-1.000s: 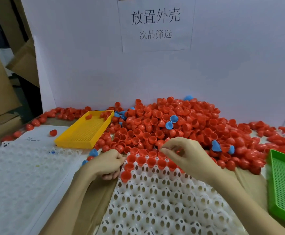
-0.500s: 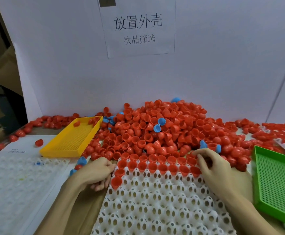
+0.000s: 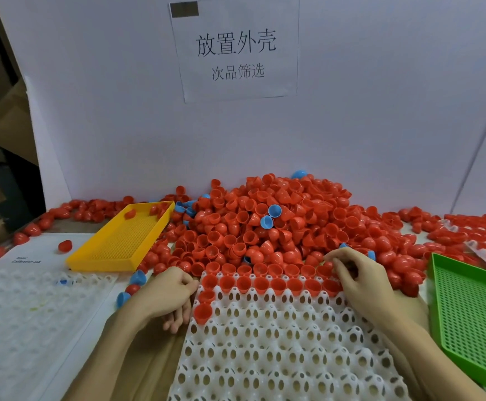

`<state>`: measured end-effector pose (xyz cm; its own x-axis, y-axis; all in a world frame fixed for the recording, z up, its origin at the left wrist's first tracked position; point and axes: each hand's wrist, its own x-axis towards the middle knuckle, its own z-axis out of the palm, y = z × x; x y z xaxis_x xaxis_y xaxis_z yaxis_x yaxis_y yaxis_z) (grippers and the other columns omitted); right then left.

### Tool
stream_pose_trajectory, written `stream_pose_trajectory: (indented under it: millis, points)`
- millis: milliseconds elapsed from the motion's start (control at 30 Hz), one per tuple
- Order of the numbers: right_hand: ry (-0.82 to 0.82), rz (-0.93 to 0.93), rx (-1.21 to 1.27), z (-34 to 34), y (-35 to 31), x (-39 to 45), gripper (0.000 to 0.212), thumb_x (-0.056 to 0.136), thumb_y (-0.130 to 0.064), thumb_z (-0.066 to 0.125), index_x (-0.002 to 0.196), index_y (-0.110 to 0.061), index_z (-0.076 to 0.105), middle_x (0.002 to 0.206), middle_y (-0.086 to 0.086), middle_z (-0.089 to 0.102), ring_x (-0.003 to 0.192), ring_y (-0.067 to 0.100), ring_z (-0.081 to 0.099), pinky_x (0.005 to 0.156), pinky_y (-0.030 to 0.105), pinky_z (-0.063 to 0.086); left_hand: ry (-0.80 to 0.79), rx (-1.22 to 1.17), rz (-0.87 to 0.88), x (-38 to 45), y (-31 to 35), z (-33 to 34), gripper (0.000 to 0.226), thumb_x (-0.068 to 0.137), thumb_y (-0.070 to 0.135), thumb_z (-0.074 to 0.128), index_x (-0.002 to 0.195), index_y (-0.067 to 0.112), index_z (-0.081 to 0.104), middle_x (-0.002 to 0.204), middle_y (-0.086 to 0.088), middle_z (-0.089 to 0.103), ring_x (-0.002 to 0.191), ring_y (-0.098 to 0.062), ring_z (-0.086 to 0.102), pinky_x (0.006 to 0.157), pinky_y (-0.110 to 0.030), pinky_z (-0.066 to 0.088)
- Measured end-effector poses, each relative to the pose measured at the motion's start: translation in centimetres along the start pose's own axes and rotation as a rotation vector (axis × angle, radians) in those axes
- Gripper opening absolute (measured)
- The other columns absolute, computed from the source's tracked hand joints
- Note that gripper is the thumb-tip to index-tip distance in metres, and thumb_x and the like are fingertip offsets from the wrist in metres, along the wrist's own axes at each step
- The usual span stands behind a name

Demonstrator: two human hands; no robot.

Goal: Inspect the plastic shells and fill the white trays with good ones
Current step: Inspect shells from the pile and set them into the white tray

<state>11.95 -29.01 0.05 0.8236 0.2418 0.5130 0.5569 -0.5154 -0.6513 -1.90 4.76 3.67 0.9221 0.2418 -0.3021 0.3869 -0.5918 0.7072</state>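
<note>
just beyond the far edge of the white tray (image 3: pixel 279 342) the pile of red shells (image 3: pixel 265 224) slopes up against the white backboard (image 3: pixel 120 111), so every next shell lies straight ahead of the hands and a little uphill. the tray runs lengthwise away from the person, its top row and part of the second filled with red shells sitting mouth-up, and a short column started down its left edge; the rest of the pockets stand bare.

the right hand (image 3: pixel 360 276) is the nearer one to the work: it sits at the tray's far right corner, fingers curled in among the shells where pile meets tray. i cannot tell whether it pinches one or only feels for it. the left hand (image 3: pixel 163 293) rests at the tray's left edge beside that short column, fingers loosely tucked under and holding nothing i can see.

my guess is the second row gets finished next, rightward, which suits the right hand.

around them: a yellow tray (image 3: pixel 120 241) to the left with a few red shells in it, a green tray (image 3: pixel 473 308) to the right, a second white tray (image 3: pixel 19 314) at far left, stray blue shells (image 3: pixel 270 215) mixed in the heap, and a printed sign (image 3: pixel 236 53) on the board.
</note>
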Motion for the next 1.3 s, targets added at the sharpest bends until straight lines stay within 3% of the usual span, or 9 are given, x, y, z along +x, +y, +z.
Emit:
stream_pose_trajectory:
  millis: [200,333,467,667,800,900,1033,1167,1300]
  points:
    - [-0.082,-0.037,-0.1,0.2,-3.0,2.2,0.017,0.098,-0.01,0.065,0.107,-0.023,0.073,0.096,-0.014,0.069,0.087,0.0,0.065,0.079,0.018,0.054,0.159,0.119,-0.003,-0.2,0.5,0.2,0.033,0.112,0.019,0.039,0.093,0.0,0.059,0.05,-0.009,0.065,0.033,-0.018,0.057,0.034,-0.022,0.04]
    - [-0.326,-0.123,-0.196,1.6,-4.8,4.7,0.021,0.095,-0.018,0.073,0.114,-0.024,0.075,0.102,-0.007,0.067,0.092,0.005,0.063,0.087,0.021,0.053,0.29,0.252,0.028,-0.3,0.9,0.2,0.036,0.111,0.02,0.043,0.084,0.005,0.061,0.047,-0.003,0.06,0.027,-0.008,0.049,0.033,-0.015,0.034]
    - [-0.494,-0.113,-0.334,3.3,-5.6,6.4,0.018,0.089,-0.024,0.08,0.107,-0.024,0.078,0.1,-0.007,0.067,0.093,0.009,0.061,0.086,0.023,0.053,0.378,0.292,0.07,-0.2,1.0,0.2,0.038,0.11,0.023,0.045,0.08,0.009,0.062,0.049,-0.003,0.057,0.026,-0.009,0.045,0.035,-0.018,0.036]
    - [-0.436,-0.1,-0.29,3.5,-5.9,6.8,0.016,0.088,-0.015,0.081,0.101,-0.022,0.076,0.092,-0.013,0.068,0.085,0.003,0.061,0.072,0.007,0.043,0.629,0.357,0.197,0.4,0.7,-0.1,0.038,0.108,0.027,0.053,0.073,0.013,0.063,0.051,0.005,0.05,0.046,-0.012,0.048,0.045,-0.022,0.03]
    - [-0.316,-0.188,-0.253,3.2,-7.2,5.7,0.018,0.09,-0.015,0.078,0.103,-0.028,0.076,0.086,-0.014,0.062,0.087,0.005,0.053,0.078,0.02,0.039,0.792,0.381,0.517,-0.1,1.4,0.1,0.008,0.102,0.026,0.062,0.096,0.022,0.063,0.057,0.014,0.045,0.049,-0.002,0.046,0.046,-0.014,0.026]
    - [-0.329,-0.242,-0.206,3.4,-9.1,4.5,0.02,0.094,-0.021,0.074,0.109,-0.034,0.075,0.094,-0.014,0.061,0.092,0.009,0.052,0.084,0.023,0.041,0.67,0.293,0.709,-0.5,2.1,0.8,0.016,0.099,0.033,0.065,0.114,0.028,0.065,0.077,0.015,0.057,0.06,-0.007,0.057,0.053,-0.014,0.045]
    - [-0.392,-0.295,-0.019,3.6,-11.4,2.6,0.02,0.093,-0.022,0.076,0.102,-0.04,0.076,0.1,-0.019,0.067,0.095,0.006,0.059,0.085,0.02,0.05,0.378,-0.059,0.721,-1.3,3.2,2.1,0.029,0.097,0.044,0.062,0.124,0.038,0.067,0.101,0.016,0.068,0.071,-0.013,0.071,0.064,-0.021,0.059]
    - [-0.38,-0.311,0.094,3.5,-12.3,1.5,0.023,0.091,-0.013,0.077,0.102,-0.034,0.076,0.099,-0.021,0.07,0.102,0.005,0.063,0.088,0.018,0.053,0.197,-0.236,0.691,-1.2,3.4,2.2,0.022,0.097,0.028,0.072,0.117,0.037,0.073,0.106,0.011,0.077,0.095,-0.01,0.076,0.085,-0.021,0.059]
    - [-0.384,-0.291,0.241,3.2,-12.7,1.2,0.025,0.089,-0.007,0.078,0.104,-0.024,0.068,0.102,-0.016,0.072,0.1,0.006,0.071,0.087,0.022,0.058,0.119,-0.334,0.667,-1.2,3.4,1.6,0.027,0.091,0.01,0.078,0.111,0.029,0.077,0.099,0.004,0.079,0.092,-0.013,0.077,0.083,-0.018,0.058]
